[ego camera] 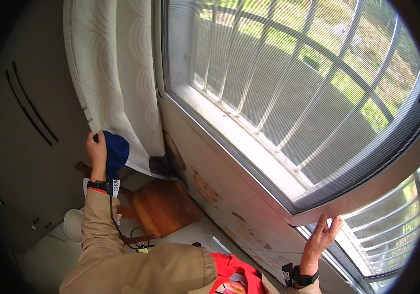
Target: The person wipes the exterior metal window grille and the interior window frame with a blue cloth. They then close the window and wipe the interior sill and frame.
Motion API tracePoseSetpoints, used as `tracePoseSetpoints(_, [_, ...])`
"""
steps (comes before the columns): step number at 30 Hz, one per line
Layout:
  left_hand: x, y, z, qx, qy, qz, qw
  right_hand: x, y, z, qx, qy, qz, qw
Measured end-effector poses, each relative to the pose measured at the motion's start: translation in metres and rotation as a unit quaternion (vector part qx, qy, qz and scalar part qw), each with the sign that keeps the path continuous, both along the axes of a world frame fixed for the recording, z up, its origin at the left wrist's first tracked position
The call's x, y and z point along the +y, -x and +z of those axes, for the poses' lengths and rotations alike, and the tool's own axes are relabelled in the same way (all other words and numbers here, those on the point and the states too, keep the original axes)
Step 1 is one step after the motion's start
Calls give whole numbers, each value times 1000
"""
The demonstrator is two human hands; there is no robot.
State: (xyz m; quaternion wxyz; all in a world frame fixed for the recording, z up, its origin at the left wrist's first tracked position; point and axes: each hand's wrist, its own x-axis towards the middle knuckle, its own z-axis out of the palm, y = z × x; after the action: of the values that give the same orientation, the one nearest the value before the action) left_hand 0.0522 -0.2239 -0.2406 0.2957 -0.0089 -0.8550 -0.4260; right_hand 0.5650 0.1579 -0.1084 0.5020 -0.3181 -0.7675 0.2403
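My left hand (97,149) grips a dark blue cloth (117,150), which hangs down beside my wrist. The lower edge of a pale patterned curtain (101,84) lies right at that hand, behind the cloth; whether my fingers also hold the curtain is unclear. On the right, my right hand (323,233) rests its spread fingertips against the wall strip (342,207) between two windows and holds nothing. The big screened window (268,92) with metal bars fills the upper right.
Below the curtain stands a brown wooden chair (167,207). A white bucket (72,226) is on the floor at the left, near a grey cabinet (30,165) with black handles. A smaller barred window (390,228) is at the right. A black cable hangs along my left sleeve.
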Motion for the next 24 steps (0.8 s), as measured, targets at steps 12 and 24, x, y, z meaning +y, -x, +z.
tracePoseSetpoints(12, [63, -77, 118, 151, -27, -257, 954, -46, 88, 60, -15, -65, -51, 996])
tracePoseSetpoints(24, [134, -193, 268, 180, 37, -609, 771, -70, 105, 120, -31, 8, 181, 983])
